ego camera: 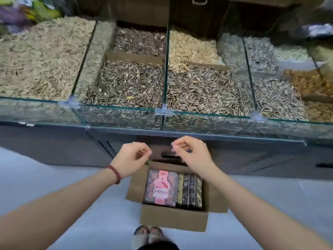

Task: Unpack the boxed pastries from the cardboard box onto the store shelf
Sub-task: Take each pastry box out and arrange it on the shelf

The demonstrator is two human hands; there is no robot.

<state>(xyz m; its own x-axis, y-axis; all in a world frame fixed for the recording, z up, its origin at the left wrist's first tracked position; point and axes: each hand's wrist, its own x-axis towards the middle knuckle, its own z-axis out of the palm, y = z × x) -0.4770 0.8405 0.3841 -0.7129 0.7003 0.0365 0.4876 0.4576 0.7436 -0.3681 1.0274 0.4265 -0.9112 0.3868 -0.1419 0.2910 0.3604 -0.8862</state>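
Left hand [132,157] and right hand [191,152] above cardboard box [173,219] of pastry boxes [161,188], fingers loosely curled, holding nothing.

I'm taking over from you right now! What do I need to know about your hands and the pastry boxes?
Left hand: fingers loosely curled, holding nothing, above the brown cardboard box on the floor.
Right hand: also loosely curled and empty, above the box's far edge.
Inside the box: a clear pastry box with a pink label lies flat on the left; dark packs stand on edge beside it.
Done: the flaps are open. No pastry box shows on a shelf in this view.
Left: lift the boxes out and shelve them. Glass bins of seeds stand just ahead.
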